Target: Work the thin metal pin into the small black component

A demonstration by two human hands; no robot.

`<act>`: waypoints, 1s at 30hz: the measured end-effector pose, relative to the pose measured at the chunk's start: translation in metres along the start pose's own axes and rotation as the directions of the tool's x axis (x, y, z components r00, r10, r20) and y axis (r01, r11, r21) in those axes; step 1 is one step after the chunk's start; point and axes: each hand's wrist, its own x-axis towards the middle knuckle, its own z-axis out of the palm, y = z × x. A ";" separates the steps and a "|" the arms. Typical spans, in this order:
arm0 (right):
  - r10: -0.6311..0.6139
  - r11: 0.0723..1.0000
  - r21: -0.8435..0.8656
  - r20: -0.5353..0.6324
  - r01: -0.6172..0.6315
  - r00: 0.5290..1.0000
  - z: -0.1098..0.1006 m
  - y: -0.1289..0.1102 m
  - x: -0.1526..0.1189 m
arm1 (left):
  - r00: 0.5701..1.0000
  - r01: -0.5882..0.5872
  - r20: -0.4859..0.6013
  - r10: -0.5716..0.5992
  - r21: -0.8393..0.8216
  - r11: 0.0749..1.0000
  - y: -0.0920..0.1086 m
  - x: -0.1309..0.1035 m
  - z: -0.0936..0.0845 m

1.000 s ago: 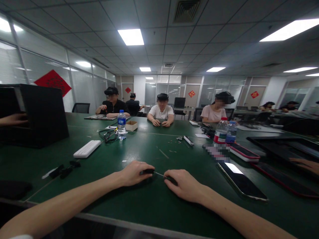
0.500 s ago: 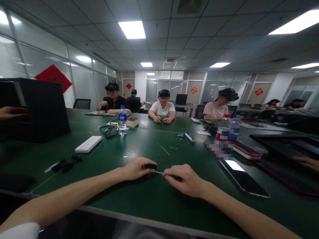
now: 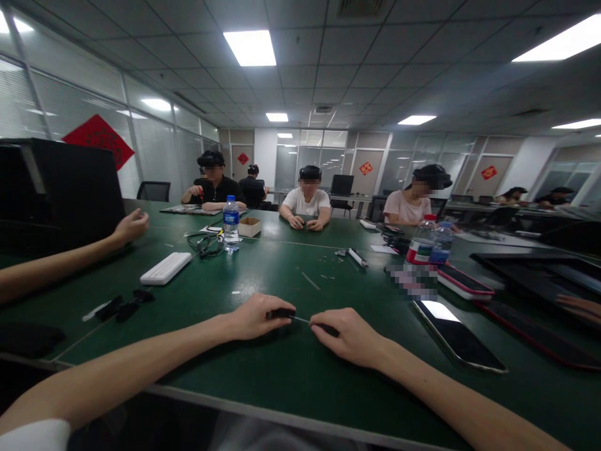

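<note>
Between the thumb and fingers of my left hand [image 3: 252,317] is a small black block-shaped piece [image 3: 283,312], held just above the green table [image 3: 263,369]. My right hand [image 3: 353,336] is closed round the dark handle of a screwdriver [image 3: 327,329]. Its thin metal shaft points left and reaches the black piece. Whether the tip sits in the piece or only touches it, I cannot tell. My fingers cover part of both things.
A phone [image 3: 462,338] lies right of my right hand. To the left are a white power strip [image 3: 166,269], small black parts [image 3: 124,307] and a black case [image 3: 61,194], with another person's hand [image 3: 131,227] beside it. A water bottle [image 3: 231,225] stands further back.
The other person's hand on the left has come out of the black case and is now in front of its right side. My hands keep their holds, the screwdriver's angle shifting slightly.
</note>
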 end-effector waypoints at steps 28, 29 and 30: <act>0.063 0.998 -0.013 -0.020 -0.063 0.998 -0.001 -0.001 -0.001 | 1.000 -0.007 -0.014 0.008 0.041 0.999 -0.005 0.000 0.003; 0.062 0.998 -0.011 -0.019 -0.062 0.998 -0.001 -0.001 -0.001 | 1.000 -0.009 -0.014 0.010 0.044 0.999 -0.004 0.000 0.003; 0.062 0.998 -0.010 -0.017 -0.062 0.998 -0.002 -0.001 -0.001 | 1.000 -0.011 -0.016 0.012 0.047 0.999 -0.004 0.000 0.003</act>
